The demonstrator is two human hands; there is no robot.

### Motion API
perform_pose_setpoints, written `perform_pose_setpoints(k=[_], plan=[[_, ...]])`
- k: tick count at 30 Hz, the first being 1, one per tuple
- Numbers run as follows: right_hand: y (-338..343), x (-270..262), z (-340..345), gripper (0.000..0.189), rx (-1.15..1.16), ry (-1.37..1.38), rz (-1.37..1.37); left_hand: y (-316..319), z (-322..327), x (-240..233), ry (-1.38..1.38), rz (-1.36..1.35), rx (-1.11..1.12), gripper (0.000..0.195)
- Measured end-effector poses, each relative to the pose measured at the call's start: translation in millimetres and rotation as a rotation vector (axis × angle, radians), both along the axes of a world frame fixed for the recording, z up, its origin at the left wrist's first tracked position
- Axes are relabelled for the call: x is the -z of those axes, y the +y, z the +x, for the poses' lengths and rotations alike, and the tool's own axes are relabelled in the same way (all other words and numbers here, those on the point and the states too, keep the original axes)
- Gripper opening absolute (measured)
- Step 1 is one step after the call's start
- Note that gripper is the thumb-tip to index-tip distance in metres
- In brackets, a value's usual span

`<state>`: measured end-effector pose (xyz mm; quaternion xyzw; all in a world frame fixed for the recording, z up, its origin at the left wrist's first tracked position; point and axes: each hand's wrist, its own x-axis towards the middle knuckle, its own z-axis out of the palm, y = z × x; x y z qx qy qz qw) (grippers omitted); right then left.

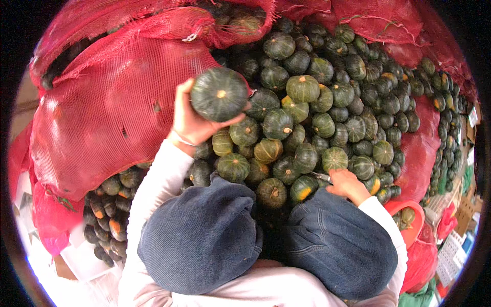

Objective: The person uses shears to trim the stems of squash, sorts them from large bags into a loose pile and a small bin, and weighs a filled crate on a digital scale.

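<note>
My left hand (199, 124) grips a large dark green kabocha squash (219, 94), raised over the left part of the pile, beside a full red mesh sack (111, 103). Its stem scar faces up. In my right hand (345, 183), low above my knee, is a small metal cutting tool (323, 177); its tip points left among the squashes and its handle is hidden by the fingers. Just above that hand lies a striped green squash (335, 158). The heap of squashes (305, 157) spreads in front of my knees, some with orange patches.
More red mesh sacks (378, 19) lie behind the heap, and another red sheet of mesh (418, 146) crosses it at right. A red basket or tub (416, 226) holding squashes stands at lower right. White boxes (86, 261) are at lower left, cardboard boxes (464, 215) at far right.
</note>
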<state>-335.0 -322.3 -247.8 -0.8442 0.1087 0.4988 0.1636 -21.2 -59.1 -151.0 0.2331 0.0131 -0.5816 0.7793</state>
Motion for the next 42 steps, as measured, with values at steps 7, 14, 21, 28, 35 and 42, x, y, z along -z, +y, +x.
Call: perform_pose_setpoints(k=[7,14,21,28,35,42], plan=[[29,13,-24,0.088,0.243,0.048,0.044,11,-16,49,0.153,0.069,-0.213,0.044],[-4,13,-54,0.046,0.299,-0.305,0.298,-7,-27,24,-0.291,0.342,0.192,0.051],[-48,-46,-45,0.039,0.532,-0.591,0.142,-32,-13,50,-0.833,0.691,0.574,0.055],[-89,-94,-10,0.047,0.703,-0.512,0.143,-151,14,27,-0.931,0.636,0.817,0.057],[-126,-181,-95,0.042,1.039,-0.611,0.067,-277,-37,-28,-0.788,0.892,1.008,0.042],[-55,-288,-256,0.052,1.557,-0.447,0.027,-368,-128,-144,-0.998,0.913,1.319,0.044]])
